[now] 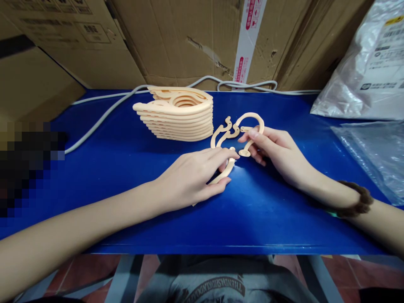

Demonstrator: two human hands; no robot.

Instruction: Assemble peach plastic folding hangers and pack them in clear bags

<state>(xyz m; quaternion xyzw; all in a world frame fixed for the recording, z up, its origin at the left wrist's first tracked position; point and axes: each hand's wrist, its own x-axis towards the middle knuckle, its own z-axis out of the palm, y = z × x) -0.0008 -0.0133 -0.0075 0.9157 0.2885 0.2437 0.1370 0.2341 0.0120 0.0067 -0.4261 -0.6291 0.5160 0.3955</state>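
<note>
A peach-coloured plastic hook, which looks like the hook of a folding clothes hanger, is pinched between the thumb and fingers of my right hand. My left hand grips a curved piece of the same plastic, a hanger arm, just left of the hook's lower end. Part of that arm is hidden under my fingers and palm. Beyond my left fingertips more curved hanger parts show; I cannot tell how they join the held pieces. Behind my left hand stands a neat stack of folded hangers.
The blue table has its front edge close to my body. Cardboard boxes line the back, with a white cable in front of them. A plastic-wrapped parcel and a clear plastic bag lie at the right.
</note>
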